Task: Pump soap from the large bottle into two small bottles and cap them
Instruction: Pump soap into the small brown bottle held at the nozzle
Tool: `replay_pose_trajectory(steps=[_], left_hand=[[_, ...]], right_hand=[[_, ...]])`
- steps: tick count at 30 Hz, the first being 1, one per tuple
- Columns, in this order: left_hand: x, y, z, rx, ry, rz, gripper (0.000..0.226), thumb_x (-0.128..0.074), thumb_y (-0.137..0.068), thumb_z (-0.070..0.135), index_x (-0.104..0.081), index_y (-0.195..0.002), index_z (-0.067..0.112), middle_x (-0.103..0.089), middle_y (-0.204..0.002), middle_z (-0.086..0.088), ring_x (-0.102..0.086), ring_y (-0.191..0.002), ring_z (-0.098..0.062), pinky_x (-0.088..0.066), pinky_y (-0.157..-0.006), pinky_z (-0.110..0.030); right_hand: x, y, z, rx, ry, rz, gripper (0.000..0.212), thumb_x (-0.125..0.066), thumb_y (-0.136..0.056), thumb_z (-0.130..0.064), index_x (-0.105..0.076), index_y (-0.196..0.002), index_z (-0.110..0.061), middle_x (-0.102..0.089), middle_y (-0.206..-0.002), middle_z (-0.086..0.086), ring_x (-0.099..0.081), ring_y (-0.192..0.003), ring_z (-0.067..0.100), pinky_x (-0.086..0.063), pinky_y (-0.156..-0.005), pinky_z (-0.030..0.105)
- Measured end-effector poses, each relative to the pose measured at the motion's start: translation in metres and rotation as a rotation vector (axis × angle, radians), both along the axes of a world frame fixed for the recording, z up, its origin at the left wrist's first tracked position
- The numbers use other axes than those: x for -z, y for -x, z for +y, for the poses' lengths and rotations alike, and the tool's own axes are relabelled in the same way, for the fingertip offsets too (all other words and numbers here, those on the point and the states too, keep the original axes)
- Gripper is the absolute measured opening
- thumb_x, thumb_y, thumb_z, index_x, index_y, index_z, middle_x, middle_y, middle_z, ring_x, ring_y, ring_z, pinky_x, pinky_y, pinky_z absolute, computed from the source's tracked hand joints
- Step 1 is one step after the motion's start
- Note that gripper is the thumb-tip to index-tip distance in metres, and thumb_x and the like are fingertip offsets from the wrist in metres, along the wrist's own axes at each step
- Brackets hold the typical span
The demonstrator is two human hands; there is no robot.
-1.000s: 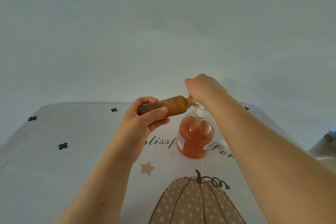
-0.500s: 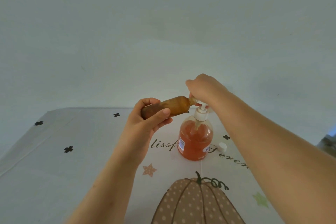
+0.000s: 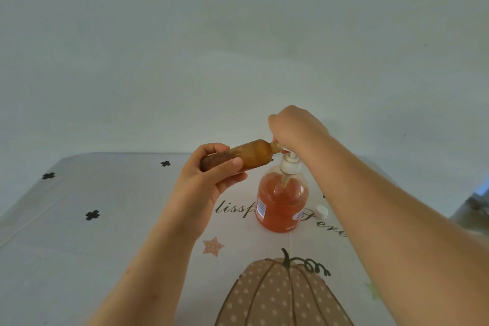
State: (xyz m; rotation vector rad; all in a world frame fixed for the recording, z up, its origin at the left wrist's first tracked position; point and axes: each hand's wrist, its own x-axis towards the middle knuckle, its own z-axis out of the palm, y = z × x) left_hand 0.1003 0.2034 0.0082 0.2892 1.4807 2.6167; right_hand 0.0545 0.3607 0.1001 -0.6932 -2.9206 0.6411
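Seen from the head camera, a person's left hand (image 3: 209,180) grips a small bottle (image 3: 246,156), brown and filled with soap, the thumb lying along its near side and the fingers wrapped over its base end. The bottle lies almost level, its neck raised slightly and pointing away from the left hand toward the right hand (image 3: 296,127), where its mouth meets the spout of the pump head (image 3: 290,164). The right hand sits on top of that white pump head with its fingers curled down over it; the fingertips themselves are hidden under the hand. Directly beneath the right hand the large bottle (image 3: 281,204) stands upright on the tablecloth (image 3: 105,219), clear-walled and mostly full of orange soap, a label on its left side. A small white cap (image 3: 322,212) lies on the cloth just beside the large bottle, below the right forearm and clear of both hands. Nearer the person than the hands, between the two forearms, the cloth shows a dotted pumpkin print (image 3: 280,296) and a small star (image 3: 213,245). Beyond the hands rises a plain pale wall (image 3: 238,34).
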Motion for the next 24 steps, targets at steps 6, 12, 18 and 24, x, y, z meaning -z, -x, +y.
replay_pose_trajectory(steps=[6, 12, 18, 24], left_hand=[[0.006, 0.007, 0.000, -0.009, 0.017, -0.007, 0.038, -0.076, -0.064, 0.007, -0.061, -0.099, 0.008, -0.066, -0.101, -0.013, -0.073, -0.085, -0.026, -0.061, -0.083, -0.036], [0.007, 0.007, -0.001, -0.004, 0.016, -0.002, 0.036, -0.076, -0.065, 0.006, -0.061, -0.099, 0.009, -0.066, -0.102, -0.014, -0.073, -0.086, -0.027, -0.060, -0.084, -0.036], [0.004, 0.004, -0.001, -0.002, 0.016, -0.001, 0.038, -0.081, -0.066, 0.001, -0.061, -0.097, 0.009, -0.067, -0.099, -0.012, -0.073, -0.086, -0.026, -0.060, -0.083, -0.034], [-0.001, 0.000, -0.001, 0.015, -0.013, 0.019, 0.038, -0.081, -0.072, 0.005, -0.058, -0.103, 0.008, -0.064, -0.107, -0.017, -0.072, -0.092, -0.028, -0.059, -0.085, -0.034]], right_hand=[[0.007, 0.001, 0.001, -0.010, -0.036, -0.062, 0.019, -0.043, -0.091, -0.013, -0.059, -0.081, -0.010, -0.068, -0.093, 0.005, -0.055, -0.074, 0.023, -0.042, -0.076, 0.032], [0.008, -0.002, 0.003, -0.052, -0.020, -0.027, 0.019, -0.041, -0.093, -0.014, -0.058, -0.086, -0.009, -0.065, -0.090, 0.006, -0.054, -0.075, 0.024, -0.043, -0.076, 0.032], [0.005, -0.003, 0.000, -0.013, -0.003, -0.012, 0.024, -0.041, -0.089, -0.016, -0.065, -0.086, -0.011, -0.071, -0.091, 0.003, -0.058, -0.074, 0.023, -0.042, -0.072, 0.031], [-0.005, -0.006, -0.001, -0.018, -0.046, 0.016, 0.029, -0.042, -0.088, -0.019, -0.070, -0.087, -0.015, -0.070, -0.085, 0.000, -0.055, -0.062, 0.018, -0.039, -0.059, 0.026]])
